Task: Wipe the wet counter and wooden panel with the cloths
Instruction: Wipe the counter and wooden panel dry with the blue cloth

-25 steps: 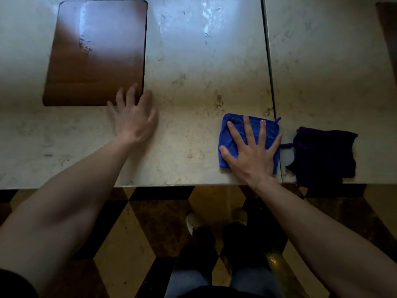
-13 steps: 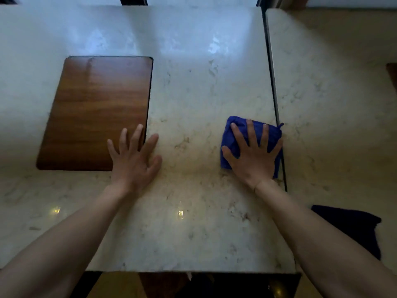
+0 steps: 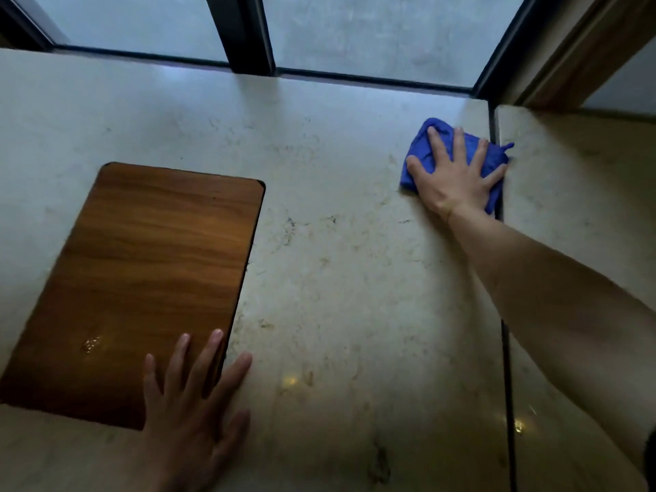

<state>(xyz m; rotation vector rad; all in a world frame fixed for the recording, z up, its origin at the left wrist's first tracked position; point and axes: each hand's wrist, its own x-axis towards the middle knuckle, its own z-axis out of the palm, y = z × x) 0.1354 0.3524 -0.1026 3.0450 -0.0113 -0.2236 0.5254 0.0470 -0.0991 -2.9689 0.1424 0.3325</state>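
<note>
A pale marble counter fills the view. A brown wooden panel is set into it at the left, with a small wet patch near its front. My right hand lies flat with spread fingers on a blue cloth, pressing it onto the counter far back on the right, beside the dark seam. My left hand rests flat at the front, fingers straight, its fingertips over the panel's near right corner. The second, dark cloth is out of view.
A dark seam splits the counter from a second marble slab on the right. A window with black frames runs along the back edge. A wooden door frame stands at the back right.
My right hand has pushed the blue cloth away from me, from the front edge to near the window. The view has tilted up; the dark cloth and floor have left the picture.
</note>
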